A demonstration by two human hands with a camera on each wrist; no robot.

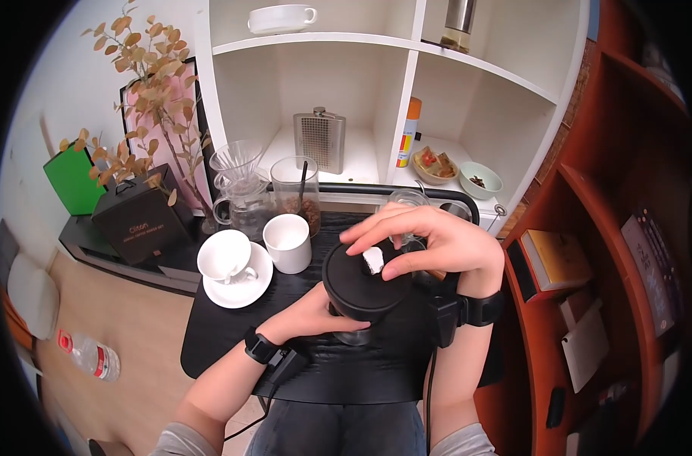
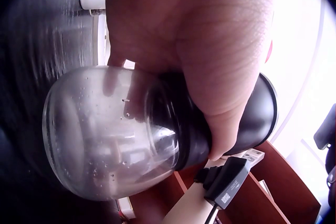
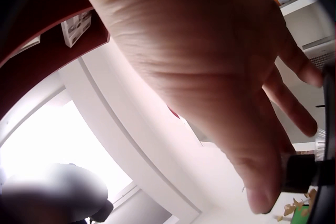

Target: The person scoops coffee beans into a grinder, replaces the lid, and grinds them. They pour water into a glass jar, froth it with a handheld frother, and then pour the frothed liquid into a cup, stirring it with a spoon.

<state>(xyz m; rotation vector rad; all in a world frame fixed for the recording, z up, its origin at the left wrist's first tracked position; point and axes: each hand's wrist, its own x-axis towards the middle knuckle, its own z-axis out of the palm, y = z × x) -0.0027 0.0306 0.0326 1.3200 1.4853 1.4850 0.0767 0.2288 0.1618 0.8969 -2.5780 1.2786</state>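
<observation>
Upright above the black table stands a hand coffee grinder (image 1: pixel 353 292) with a wide round black top. Below its black collar is a clear glass jar (image 2: pixel 105 134) with small specks or droplets on it. My left hand (image 1: pixel 308 315) grips the narrow black middle, the thumb lying across it in the left wrist view. On the top sits a small knob (image 1: pixel 374 260) with a bright white face. My right hand (image 1: pixel 437 239) arches over the top, with thumb and index finger on either side of the knob (image 3: pixel 302 174). Its other fingers stretch out past the knob.
A white cup (image 1: pixel 224 257) on a saucer and a white mug (image 1: pixel 288 243) stand left of the grinder. Behind them are a glass dripper set (image 1: pixel 243 190) and a glass of brown beans (image 1: pixel 296 199). Glassware (image 1: pixel 406 204) stands behind my right hand.
</observation>
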